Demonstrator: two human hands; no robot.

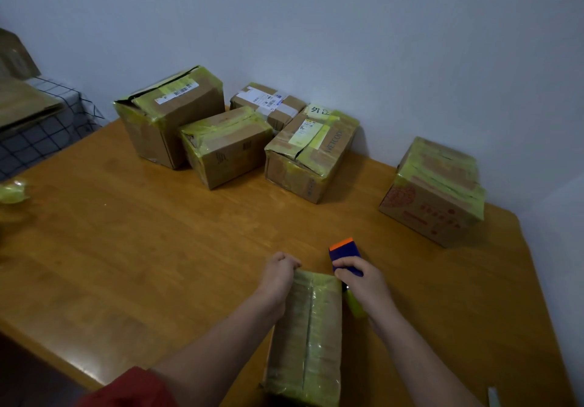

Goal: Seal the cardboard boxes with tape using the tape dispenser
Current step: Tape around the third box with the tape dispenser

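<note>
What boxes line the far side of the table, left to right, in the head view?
Tall box with barcode label → low taped box → box with yellow label → box with red print. The small box behind the middle two is left out: it overlaps both.

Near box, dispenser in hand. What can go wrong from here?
1. The right hand holds the tape dispenser off the far right corner of the near box, away from its centre seam: the strip may land crooked.
2. The left hand grips the same far edge, so its fingers could catch tape or blade.
</note>
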